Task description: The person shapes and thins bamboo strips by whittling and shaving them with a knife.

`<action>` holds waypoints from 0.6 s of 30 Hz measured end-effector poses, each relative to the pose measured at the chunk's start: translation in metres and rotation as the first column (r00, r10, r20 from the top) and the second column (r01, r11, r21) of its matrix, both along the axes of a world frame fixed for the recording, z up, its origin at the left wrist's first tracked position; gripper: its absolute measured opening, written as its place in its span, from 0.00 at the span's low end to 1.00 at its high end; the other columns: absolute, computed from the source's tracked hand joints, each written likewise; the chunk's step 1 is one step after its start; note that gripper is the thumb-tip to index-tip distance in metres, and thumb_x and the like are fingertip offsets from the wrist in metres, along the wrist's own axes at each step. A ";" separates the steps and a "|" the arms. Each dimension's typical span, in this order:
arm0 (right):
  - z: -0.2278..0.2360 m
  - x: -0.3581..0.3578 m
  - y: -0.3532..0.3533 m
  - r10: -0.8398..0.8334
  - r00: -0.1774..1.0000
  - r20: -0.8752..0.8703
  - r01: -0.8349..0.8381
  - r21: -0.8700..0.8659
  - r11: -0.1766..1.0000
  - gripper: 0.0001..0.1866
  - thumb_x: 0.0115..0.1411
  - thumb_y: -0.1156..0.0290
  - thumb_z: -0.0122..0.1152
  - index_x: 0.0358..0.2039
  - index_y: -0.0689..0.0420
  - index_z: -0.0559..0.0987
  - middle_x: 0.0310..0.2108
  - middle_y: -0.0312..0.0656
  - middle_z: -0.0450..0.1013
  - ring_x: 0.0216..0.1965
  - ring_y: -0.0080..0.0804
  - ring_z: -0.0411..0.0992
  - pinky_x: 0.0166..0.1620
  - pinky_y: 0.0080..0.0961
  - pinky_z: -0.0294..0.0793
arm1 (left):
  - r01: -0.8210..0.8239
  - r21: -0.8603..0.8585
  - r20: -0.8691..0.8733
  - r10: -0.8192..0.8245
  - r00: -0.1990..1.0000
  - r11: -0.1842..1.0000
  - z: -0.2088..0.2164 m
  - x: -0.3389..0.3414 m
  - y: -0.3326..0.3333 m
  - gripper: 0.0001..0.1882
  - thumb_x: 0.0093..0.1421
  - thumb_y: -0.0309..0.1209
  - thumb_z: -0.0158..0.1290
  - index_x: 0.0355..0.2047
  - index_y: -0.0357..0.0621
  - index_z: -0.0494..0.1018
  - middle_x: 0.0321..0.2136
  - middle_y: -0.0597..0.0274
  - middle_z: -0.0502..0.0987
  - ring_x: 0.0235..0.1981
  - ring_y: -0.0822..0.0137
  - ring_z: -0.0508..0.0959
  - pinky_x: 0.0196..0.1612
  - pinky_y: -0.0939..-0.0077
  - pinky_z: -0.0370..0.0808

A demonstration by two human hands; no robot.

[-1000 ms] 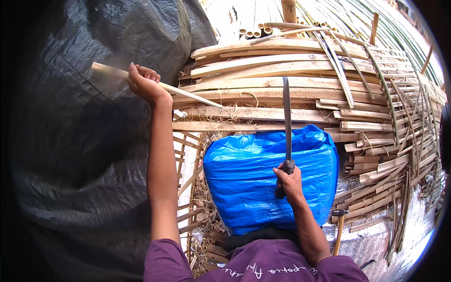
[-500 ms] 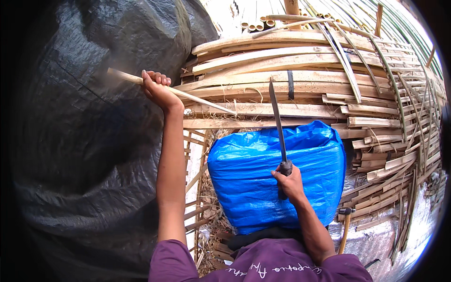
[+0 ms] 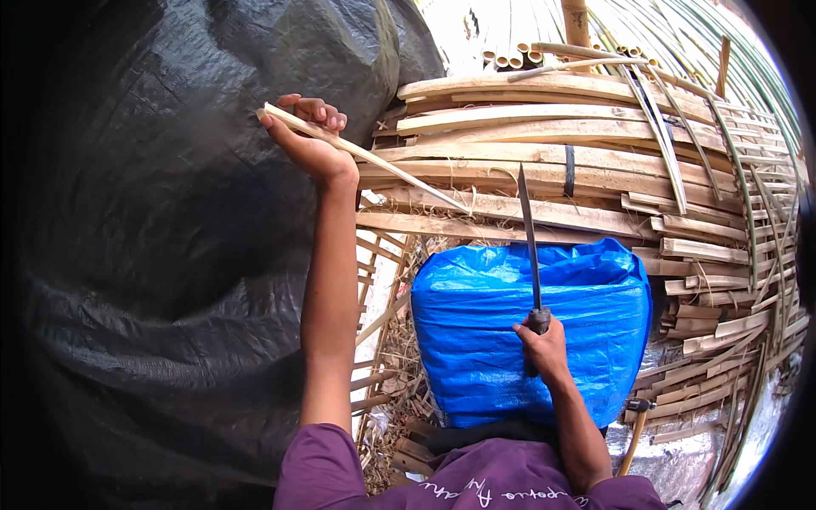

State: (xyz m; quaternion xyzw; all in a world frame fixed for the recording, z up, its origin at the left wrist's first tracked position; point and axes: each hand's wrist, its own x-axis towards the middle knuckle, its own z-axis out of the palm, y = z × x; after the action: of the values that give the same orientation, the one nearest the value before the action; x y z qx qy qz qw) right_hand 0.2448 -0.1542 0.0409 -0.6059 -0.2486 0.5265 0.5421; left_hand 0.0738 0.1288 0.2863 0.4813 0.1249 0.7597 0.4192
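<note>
Left hand (image 3: 316,153) nearer strip (image 3: 399,173) end, hold seemingly loose; right hand (image 3: 550,347) around knife (image 3: 530,246), edge apart from strip

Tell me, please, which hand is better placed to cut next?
Probably the right hand: it holds the long knife, which points forward, while the left hand holds the pale strip.

Big wrinkly black tarp (image 3: 170,255) fills the left side, shiny silvery ground (image 3: 684,459) lower right, super bright light (image 3: 455,30) up top.

White cursive lettering (image 3: 484,495), upside down in view, across the front of a purple shirt (image 3: 323,467).
</note>
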 end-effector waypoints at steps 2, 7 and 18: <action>-0.003 -0.004 0.001 0.041 0.999 0.028 -0.041 0.021 0.999 0.11 0.54 0.74 0.67 0.28 0.57 0.71 0.18 0.32 0.66 0.15 0.19 0.63 0.18 0.21 0.62 | 0.024 0.007 -0.037 -0.023 0.999 1.000 0.005 -0.005 -0.002 0.24 0.65 0.57 0.40 0.34 0.50 0.67 0.20 0.68 0.65 0.21 0.73 0.63 0.27 0.75 0.63; -0.006 -0.006 0.003 0.069 0.996 0.056 -0.070 0.016 0.997 0.11 0.52 0.72 0.68 0.28 0.57 0.72 0.20 0.32 0.68 0.19 0.19 0.64 0.23 0.22 0.63 | 0.145 0.009 -0.079 -0.144 0.986 0.989 0.016 -0.015 -0.002 0.19 0.64 0.51 0.43 0.33 0.49 0.69 0.21 0.67 0.65 0.25 0.71 0.65 0.34 0.71 0.66; 0.021 -0.025 0.043 0.165 0.939 0.303 -0.220 0.157 0.963 0.14 0.53 0.67 0.68 0.32 0.64 0.74 0.24 0.46 0.75 0.25 0.31 0.72 0.31 0.32 0.70 | 0.149 -0.072 -0.292 -0.164 0.942 0.986 0.039 -0.027 -0.021 0.17 0.58 0.41 0.44 0.16 0.52 0.53 0.17 0.68 0.57 0.19 0.73 0.56 0.24 0.76 0.55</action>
State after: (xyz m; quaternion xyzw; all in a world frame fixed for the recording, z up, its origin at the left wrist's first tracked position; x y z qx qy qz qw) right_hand 0.2199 -0.1115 0.0624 -0.5944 -0.4315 0.4579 0.5008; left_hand 0.0472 0.1079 0.3255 0.5879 0.1664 0.6398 0.4662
